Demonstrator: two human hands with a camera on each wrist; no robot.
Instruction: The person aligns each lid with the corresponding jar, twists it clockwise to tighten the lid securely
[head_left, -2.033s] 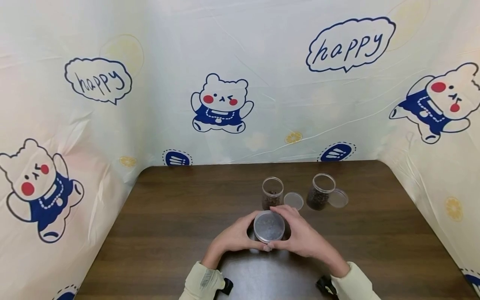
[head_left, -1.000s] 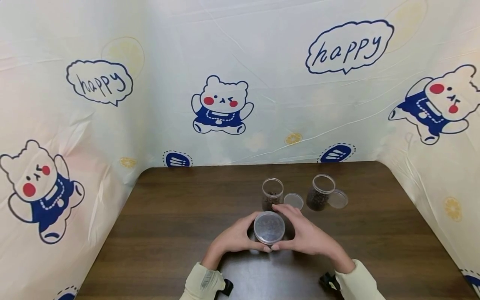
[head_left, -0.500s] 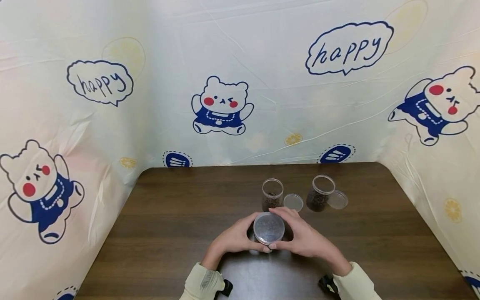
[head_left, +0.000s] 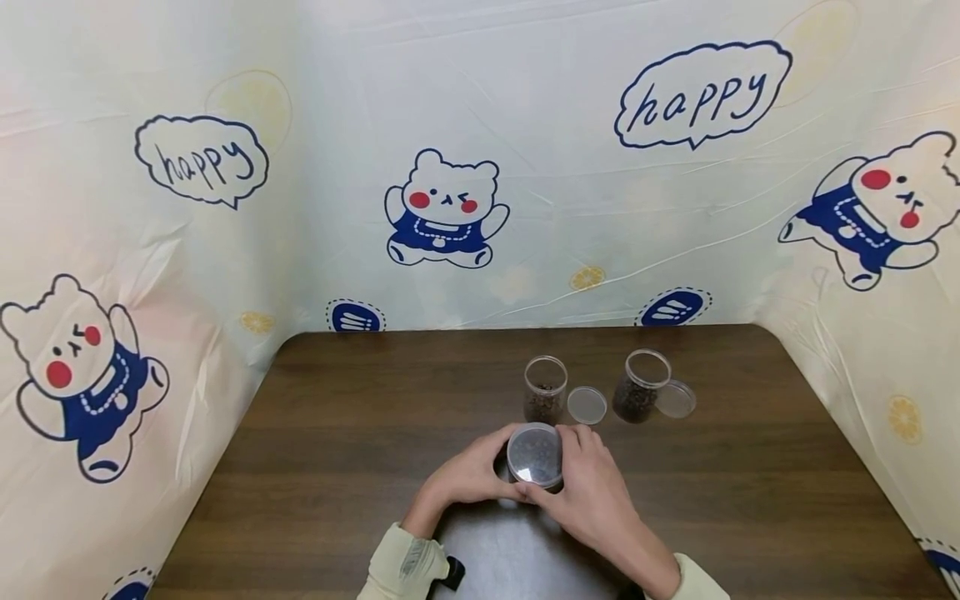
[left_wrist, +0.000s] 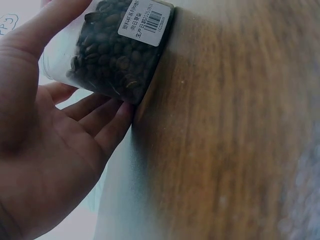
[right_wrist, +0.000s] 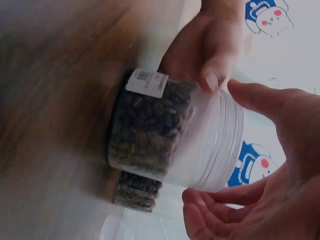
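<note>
A clear plastic jar (right_wrist: 150, 132) part-filled with coffee beans stands on the table in front of me, a printed label on its side. My left hand (head_left: 472, 471) grips the jar's body from the left, its thumb on the near side. On top sits the round clear lid (head_left: 533, 452), with a glare spot near its front edge. My right hand (head_left: 596, 492) holds the lid's rim between its thumb and fingers from the right. Through the wall, the left wrist view shows dark beans (left_wrist: 107, 55) low in the jar.
Behind stand two uncapped jars of beans, one (head_left: 544, 392) just beyond the held jar and one (head_left: 641, 387) farther right. A loose lid (head_left: 587, 405) lies between them, another (head_left: 677, 398) beside the right jar. Patterned cloth (head_left: 450, 100) hangs around the brown table (head_left: 337, 417).
My right hand has turned on the lid, its fingers shifting to the right side and its forearm swinging nearer to me. The left hand keeps its place on the jar.
</note>
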